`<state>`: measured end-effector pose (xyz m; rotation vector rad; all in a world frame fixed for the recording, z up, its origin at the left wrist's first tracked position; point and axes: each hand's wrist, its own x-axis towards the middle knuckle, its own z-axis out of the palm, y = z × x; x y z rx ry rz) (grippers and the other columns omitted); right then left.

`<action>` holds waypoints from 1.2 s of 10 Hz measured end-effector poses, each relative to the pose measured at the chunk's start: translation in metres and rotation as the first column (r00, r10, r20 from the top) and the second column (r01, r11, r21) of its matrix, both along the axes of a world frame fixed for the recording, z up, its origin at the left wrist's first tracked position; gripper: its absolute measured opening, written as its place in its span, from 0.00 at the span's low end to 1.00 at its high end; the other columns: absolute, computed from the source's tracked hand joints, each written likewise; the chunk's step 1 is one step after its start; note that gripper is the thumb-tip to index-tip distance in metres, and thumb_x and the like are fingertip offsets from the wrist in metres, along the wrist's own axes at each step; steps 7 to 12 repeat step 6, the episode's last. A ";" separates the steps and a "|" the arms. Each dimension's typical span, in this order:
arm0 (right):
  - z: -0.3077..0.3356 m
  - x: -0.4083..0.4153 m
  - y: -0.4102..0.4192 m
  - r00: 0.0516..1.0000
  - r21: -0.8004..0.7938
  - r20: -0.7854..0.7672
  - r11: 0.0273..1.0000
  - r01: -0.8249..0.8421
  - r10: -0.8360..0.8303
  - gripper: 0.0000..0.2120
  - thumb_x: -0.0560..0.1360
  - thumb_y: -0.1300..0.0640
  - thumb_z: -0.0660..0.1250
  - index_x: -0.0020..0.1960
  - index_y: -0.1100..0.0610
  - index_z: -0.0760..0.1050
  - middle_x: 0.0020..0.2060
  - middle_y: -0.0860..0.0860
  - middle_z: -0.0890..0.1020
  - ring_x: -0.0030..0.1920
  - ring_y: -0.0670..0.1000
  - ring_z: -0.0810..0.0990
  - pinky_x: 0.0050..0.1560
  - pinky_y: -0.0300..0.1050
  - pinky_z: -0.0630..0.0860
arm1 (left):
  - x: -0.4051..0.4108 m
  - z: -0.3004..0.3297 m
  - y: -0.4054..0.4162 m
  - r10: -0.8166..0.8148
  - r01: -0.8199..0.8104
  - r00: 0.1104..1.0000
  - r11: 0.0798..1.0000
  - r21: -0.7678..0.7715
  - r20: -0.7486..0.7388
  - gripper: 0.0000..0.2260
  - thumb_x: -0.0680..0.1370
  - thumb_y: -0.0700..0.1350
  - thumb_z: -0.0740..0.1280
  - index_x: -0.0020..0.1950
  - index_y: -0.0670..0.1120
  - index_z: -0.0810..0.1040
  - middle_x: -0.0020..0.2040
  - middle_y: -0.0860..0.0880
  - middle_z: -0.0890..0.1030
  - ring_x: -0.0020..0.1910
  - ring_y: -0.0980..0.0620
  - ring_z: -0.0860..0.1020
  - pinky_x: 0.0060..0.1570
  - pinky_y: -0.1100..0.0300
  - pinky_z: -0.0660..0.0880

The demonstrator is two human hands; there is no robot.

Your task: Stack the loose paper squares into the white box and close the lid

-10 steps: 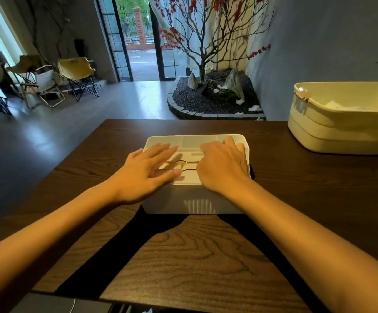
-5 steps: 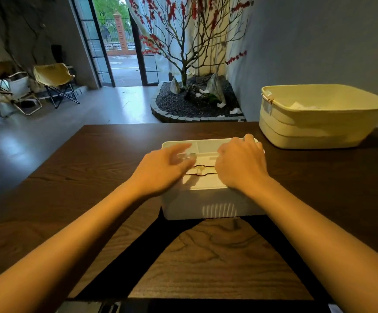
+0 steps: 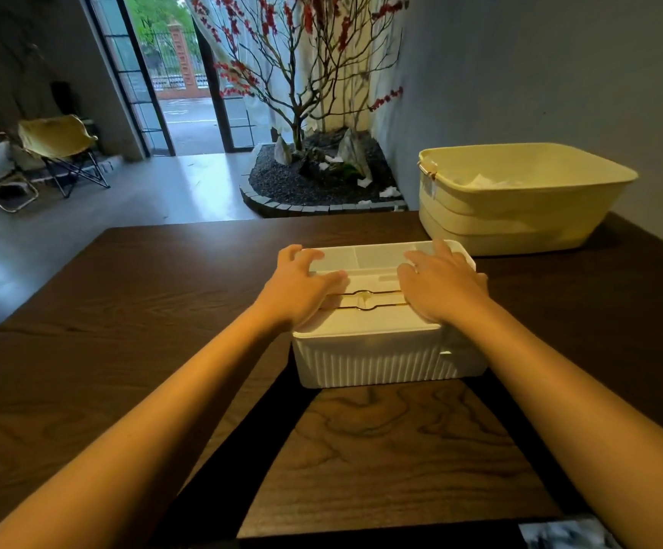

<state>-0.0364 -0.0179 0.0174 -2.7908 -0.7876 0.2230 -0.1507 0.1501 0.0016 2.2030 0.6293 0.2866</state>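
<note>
Both hands, left hand (image 3: pixel 302 289) and right hand (image 3: pixel 441 289), press flat with spread fingers on the lid (image 3: pixel 365 322) of the white box (image 3: pixel 385 364) on the wooden table (image 3: pixel 143 295); uneven pressure could leave one edge unseated.

Box (image 3: pixel 385 350) mid-bench (image 3: pixel 124 311), lid (image 3: pixel 373 322) on it. L hand (image 3: pixel 302 287) on lid's left, R hand (image 3: pixel 441 287) on right. Tub (image 3: pixel 520 215) far right.
</note>
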 end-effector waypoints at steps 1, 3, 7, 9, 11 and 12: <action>0.000 -0.002 0.000 1.000 -0.006 0.005 1.000 0.010 -0.010 0.25 0.84 0.45 0.44 0.80 0.46 0.54 0.81 0.53 0.47 0.79 0.60 0.50 0.74 0.70 0.53 | -0.002 0.002 -0.001 -0.004 0.004 1.000 1.000 -0.029 0.010 0.24 0.81 0.53 0.66 0.75 0.48 0.68 0.78 0.51 0.56 0.53 0.56 0.75 0.58 0.62 0.77; -0.002 -0.005 -0.003 1.000 0.028 0.007 1.000 -0.002 0.002 0.24 0.84 0.45 0.45 0.79 0.46 0.56 0.81 0.53 0.47 0.79 0.59 0.49 0.73 0.69 0.51 | -0.008 0.003 -0.007 0.012 -0.012 1.000 1.000 0.011 0.015 0.23 0.83 0.53 0.63 0.76 0.48 0.68 0.79 0.50 0.55 0.50 0.59 0.72 0.52 0.68 0.66; 0.005 -0.005 0.006 0.979 0.236 0.201 0.972 -0.013 -0.036 0.18 0.82 0.49 0.52 0.69 0.50 0.70 0.69 0.55 0.69 0.69 0.57 0.65 0.67 0.61 0.61 | -0.006 0.011 0.004 0.140 -0.187 0.970 0.952 0.242 0.199 0.19 0.82 0.58 0.62 0.70 0.51 0.75 0.69 0.47 0.75 0.64 0.47 0.75 0.62 0.50 0.71; 0.005 -0.005 0.006 0.979 0.236 0.201 0.972 -0.013 -0.036 0.18 0.82 0.49 0.52 0.69 0.50 0.70 0.69 0.55 0.69 0.69 0.57 0.65 0.67 0.61 0.61 | -0.006 0.011 0.004 0.140 -0.187 0.970 0.952 0.242 0.199 0.19 0.82 0.58 0.62 0.70 0.51 0.75 0.69 0.47 0.75 0.64 0.47 0.75 0.62 0.50 0.71; 0.005 -0.005 0.006 0.979 0.236 0.201 0.972 -0.013 -0.036 0.18 0.82 0.49 0.52 0.69 0.50 0.70 0.69 0.55 0.69 0.69 0.57 0.65 0.67 0.61 0.61 | -0.006 0.011 0.004 0.140 -0.187 0.970 0.952 0.242 0.199 0.19 0.82 0.58 0.62 0.70 0.51 0.75 0.69 0.47 0.75 0.64 0.47 0.75 0.62 0.50 0.71; 0.005 -0.005 0.006 0.979 0.236 0.201 0.972 -0.013 -0.036 0.18 0.82 0.49 0.52 0.69 0.50 0.70 0.69 0.55 0.69 0.69 0.57 0.65 0.67 0.61 0.61 | -0.006 0.011 0.004 0.140 -0.187 0.970 0.952 0.242 0.199 0.19 0.82 0.58 0.62 0.70 0.51 0.75 0.69 0.47 0.75 0.64 0.47 0.75 0.62 0.50 0.71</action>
